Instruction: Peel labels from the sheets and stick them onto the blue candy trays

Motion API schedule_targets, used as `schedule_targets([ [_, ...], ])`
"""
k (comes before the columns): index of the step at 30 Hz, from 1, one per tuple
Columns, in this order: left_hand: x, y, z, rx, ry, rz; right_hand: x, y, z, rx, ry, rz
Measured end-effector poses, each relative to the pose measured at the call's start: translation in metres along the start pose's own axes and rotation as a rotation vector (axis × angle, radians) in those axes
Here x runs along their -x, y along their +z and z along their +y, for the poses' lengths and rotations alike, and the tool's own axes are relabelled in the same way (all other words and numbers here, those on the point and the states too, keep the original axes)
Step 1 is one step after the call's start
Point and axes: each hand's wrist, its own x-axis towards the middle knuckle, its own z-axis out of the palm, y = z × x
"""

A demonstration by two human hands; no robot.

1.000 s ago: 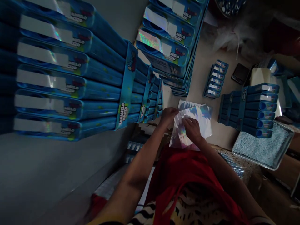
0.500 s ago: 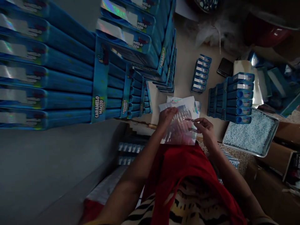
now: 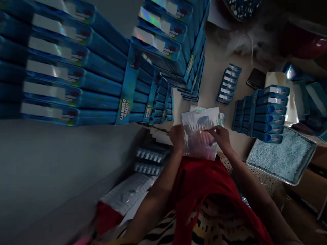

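A shiny silvery sheet (image 3: 200,143) with rows of short bands lies over other sheets at the table's front edge, against the red apron. My left hand (image 3: 177,136) is closed at the sheet's left edge, its fingers curled and partly hidden. Over the right part of the sheet my right hand (image 3: 221,136) is pinched, thumb and forefinger together near the surface. Whatever sits between those fingertips is too small and dark to name. The sheet's surface mirrors the hand.
Tall stacks of blue candy boxes (image 3: 102,95) rise on the left. A short row of boxes (image 3: 229,83) and another stack (image 3: 263,112) stand to the right. Beyond are a black scale (image 3: 256,79), a metal tray of pale blue pellets (image 3: 282,154) and a red bowl (image 3: 304,39).
My left hand has drawn back from the sheet's top to its left edge. My right hand's fingers have closed into a pinch. The view has shifted, moving the scene rightward.
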Motion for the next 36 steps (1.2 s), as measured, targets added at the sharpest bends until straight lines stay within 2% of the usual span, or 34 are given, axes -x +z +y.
schedule_targets([
  [2, -0.010, -0.012, -0.010, 0.007, -0.013, 0.170, -0.033, 0.033, -0.006, 0.137, -0.052, -0.054],
  [3, -0.014, -0.016, -0.012, 0.013, 0.008, 0.204, -0.049, 0.050, -0.009, 0.190, -0.058, -0.073],
  [4, -0.018, -0.018, -0.013, -0.012, 0.069, 0.181, -0.065, 0.066, -0.012, 0.233, -0.051, -0.096],
  [6, -0.028, -0.017, -0.014, -0.097, 0.226, 0.099, -0.092, 0.093, -0.013, 0.294, -0.013, -0.136],
  [8, -0.041, -0.008, -0.016, -0.194, 0.348, -0.033, -0.110, 0.110, -0.010, 0.325, 0.018, -0.170],
  [10, -0.055, 0.004, -0.020, -0.264, 0.405, -0.185, -0.120, 0.117, -0.005, 0.336, 0.019, -0.191],
  [12, -0.065, 0.014, -0.024, -0.315, 0.417, -0.277, -0.123, 0.116, 0.000, 0.329, 0.004, -0.207],
  [15, -0.071, 0.018, -0.023, -0.363, 0.411, -0.288, -0.116, 0.105, 0.002, 0.305, -0.017, -0.192],
  [17, -0.072, 0.012, -0.018, -0.380, 0.386, -0.312, -0.105, 0.094, -0.001, 0.274, -0.012, -0.090],
  [19, -0.074, 0.002, -0.007, -0.365, 0.339, -0.365, -0.089, 0.078, -0.008, 0.140, 0.046, 0.033],
  [20, -0.075, -0.004, 0.000, -0.346, 0.316, -0.371, -0.080, 0.068, -0.014, 0.030, 0.093, 0.064],
  [22, -0.072, -0.013, 0.018, -0.269, 0.300, -0.309, -0.058, 0.046, -0.027, -0.217, 0.176, 0.055],
  [24, -0.061, -0.018, 0.042, -0.111, 0.295, -0.220, -0.036, 0.021, -0.042, -0.382, 0.191, 0.030],
  [25, -0.053, -0.019, 0.055, 0.002, 0.264, -0.220, -0.024, 0.009, -0.050, -0.425, 0.176, 0.031],
  [26, -0.043, -0.019, 0.067, 0.130, 0.206, -0.274, -0.014, -0.002, -0.057, -0.450, 0.156, 0.041],
  [28, -0.020, -0.016, 0.091, 0.374, 0.032, -0.509, 0.005, -0.023, -0.068, -0.473, 0.127, 0.056],
  [30, 0.003, -0.010, 0.109, 0.532, -0.112, -0.742, 0.021, -0.040, -0.075, -0.498, 0.115, 0.058],
  [31, 0.013, -0.007, 0.117, 0.570, -0.145, -0.800, 0.028, -0.048, -0.077, -0.516, 0.111, 0.059],
  [32, 0.022, -0.004, 0.124, 0.586, -0.154, -0.817, 0.035, -0.056, -0.078, -0.531, 0.101, 0.058],
  [36, 0.048, 0.005, 0.156, 0.538, -0.114, -0.732, 0.058, -0.092, -0.077, -0.491, -0.020, 0.092],
])
